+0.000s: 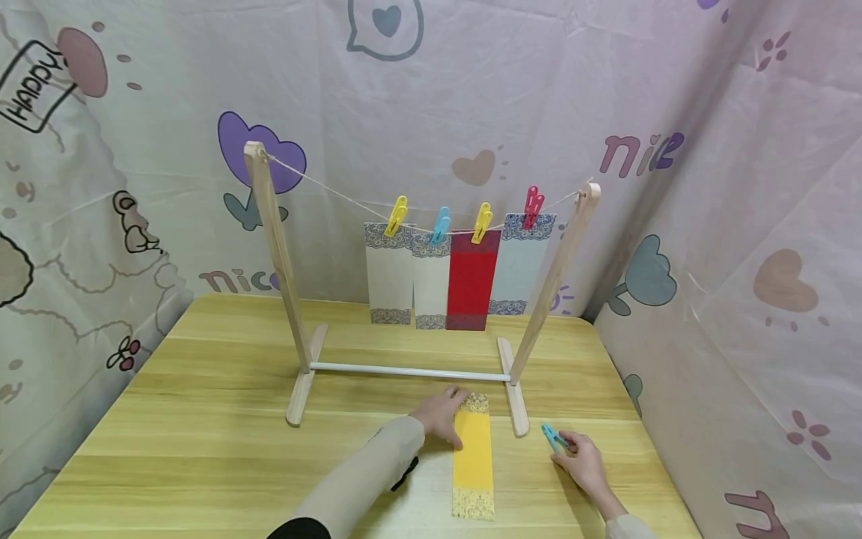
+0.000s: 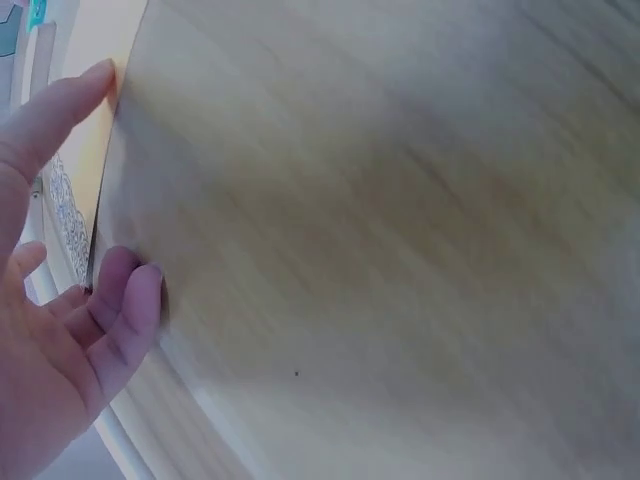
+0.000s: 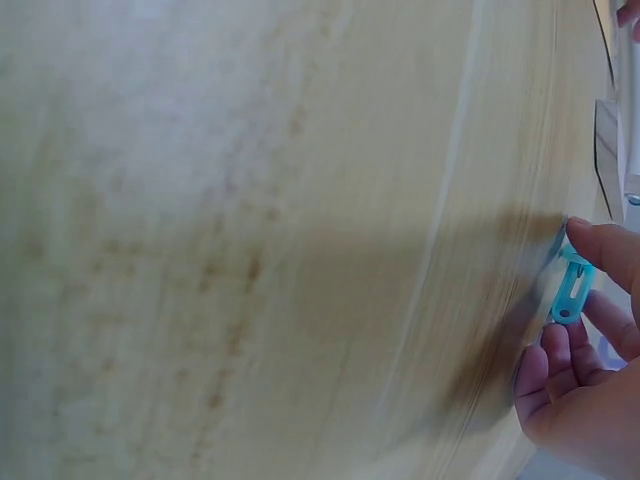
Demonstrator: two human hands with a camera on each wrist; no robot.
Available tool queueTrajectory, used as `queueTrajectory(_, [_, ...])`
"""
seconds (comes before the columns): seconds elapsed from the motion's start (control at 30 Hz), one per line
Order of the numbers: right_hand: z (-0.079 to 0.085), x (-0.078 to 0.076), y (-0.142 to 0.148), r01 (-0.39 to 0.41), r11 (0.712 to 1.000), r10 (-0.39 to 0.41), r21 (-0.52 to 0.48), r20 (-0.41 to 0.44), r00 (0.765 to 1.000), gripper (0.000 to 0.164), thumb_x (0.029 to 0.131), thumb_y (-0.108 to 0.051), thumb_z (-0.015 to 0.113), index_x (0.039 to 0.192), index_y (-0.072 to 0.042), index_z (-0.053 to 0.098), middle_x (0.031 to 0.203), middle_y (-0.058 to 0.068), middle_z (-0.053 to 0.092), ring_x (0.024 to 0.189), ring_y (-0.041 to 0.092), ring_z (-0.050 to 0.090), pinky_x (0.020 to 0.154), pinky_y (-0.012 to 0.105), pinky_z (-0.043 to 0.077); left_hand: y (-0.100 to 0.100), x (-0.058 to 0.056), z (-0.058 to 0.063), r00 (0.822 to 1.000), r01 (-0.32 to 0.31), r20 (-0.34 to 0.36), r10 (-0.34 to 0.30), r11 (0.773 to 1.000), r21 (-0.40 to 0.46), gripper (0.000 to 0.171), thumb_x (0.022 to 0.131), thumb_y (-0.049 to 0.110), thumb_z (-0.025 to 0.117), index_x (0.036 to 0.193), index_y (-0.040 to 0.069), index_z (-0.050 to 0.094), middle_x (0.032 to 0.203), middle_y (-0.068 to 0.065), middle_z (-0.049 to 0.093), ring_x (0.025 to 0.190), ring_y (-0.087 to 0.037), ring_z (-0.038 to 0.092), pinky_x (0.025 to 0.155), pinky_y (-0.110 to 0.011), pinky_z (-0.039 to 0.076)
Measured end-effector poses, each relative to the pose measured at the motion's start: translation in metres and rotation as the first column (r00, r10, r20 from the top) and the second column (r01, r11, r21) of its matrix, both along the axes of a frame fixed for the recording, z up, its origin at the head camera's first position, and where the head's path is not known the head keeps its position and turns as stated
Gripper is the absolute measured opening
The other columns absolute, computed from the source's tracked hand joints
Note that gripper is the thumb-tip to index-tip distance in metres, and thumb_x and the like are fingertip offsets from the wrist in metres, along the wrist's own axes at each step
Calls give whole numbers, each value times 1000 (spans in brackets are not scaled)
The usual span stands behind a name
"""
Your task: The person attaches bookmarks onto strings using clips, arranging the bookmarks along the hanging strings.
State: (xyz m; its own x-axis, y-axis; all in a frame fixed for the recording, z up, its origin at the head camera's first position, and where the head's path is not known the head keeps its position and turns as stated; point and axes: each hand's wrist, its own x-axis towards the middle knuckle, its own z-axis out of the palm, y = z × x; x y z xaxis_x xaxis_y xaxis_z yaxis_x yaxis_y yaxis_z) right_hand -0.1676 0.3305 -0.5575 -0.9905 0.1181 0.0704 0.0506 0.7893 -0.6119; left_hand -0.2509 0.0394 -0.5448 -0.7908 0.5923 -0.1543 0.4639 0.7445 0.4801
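Note:
A yellow rectangular strip (image 1: 474, 457) with patterned ends lies lengthwise on the table. My left hand (image 1: 441, 417) is at its far left part, thumb at the long edge and fingertips by the upper end. In the left wrist view, the thumb touches the strip (image 2: 100, 130) while the other fingers bend loosely. My right hand (image 1: 584, 463) pinches a light blue clothespin (image 1: 554, 436) low over the table, to the right of the strip. The right wrist view shows this clothespin (image 3: 572, 290) between thumb and fingers.
Behind the hands stands a wooden rack (image 1: 279, 247) with a white crossbar (image 1: 411, 370). From its string, clothespins hold several strips, including a red one (image 1: 473, 281) and a white one (image 1: 389, 277). The rack's right foot (image 1: 515, 397) lies between the hands. A printed curtain surrounds the table.

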Motion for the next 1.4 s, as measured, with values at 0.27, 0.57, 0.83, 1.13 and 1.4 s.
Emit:
queueTrajectory(0.27, [-1, -1, 0, 13, 1000, -13, -7, 23, 1000, 43, 66, -4, 74, 103, 12, 58, 88, 16, 55, 77, 24, 51, 65, 32, 43, 6, 5, -1, 999, 13, -54, -9, 998, 63, 104, 51, 26, 86, 137, 12, 30, 135, -15, 28, 91, -26, 55, 67, -28, 47])
queueTrajectory(0.57, [-1, -2, 0, 26, 1000, -25, -18, 26, 999, 30, 66, -2, 70, 93, 10, 62, 83, 12, 54, 74, 22, 49, 64, 31, 41, 14, 8, -3, 994, 10, -111, 4, 993, 118, 111, 42, 15, 87, 138, 18, 32, 134, -19, 26, 96, -29, 52, 65, -27, 48])
queueTrajectory(0.83, [1, -2, -1, 32, 998, -31, -45, 30, 999, 28, 69, -3, 69, 92, 9, 61, 82, 11, 53, 73, 21, 47, 62, 30, 40, 15, 10, -8, 997, 56, -62, -43, 975, 216, 110, 44, -1, 83, 139, 21, 31, 139, -19, 18, 81, -22, 54, 45, -14, 41])
queueTrajectory(1.13, [2, -1, -1, 36, 998, -34, -56, 30, 999, 27, 70, -3, 69, 93, 9, 61, 82, 11, 54, 72, 20, 48, 60, 28, 40, 13, 11, -11, 996, 4, 81, -33, 941, 339, 110, 47, -14, 77, 139, 23, 30, 141, -26, 4, 119, -45, 31, 48, -13, 44])
queueTrajectory(1.4, [3, -2, 0, 52, 996, -50, -70, 34, 998, 28, 70, -4, 70, 94, 9, 61, 82, 11, 55, 72, 20, 50, 60, 26, 41, 8, 8, -13, 987, 16, 138, -79, 913, 408, 104, 52, -15, 76, 139, 22, 32, 141, -27, 8, 124, -45, 22, 59, -20, 49])
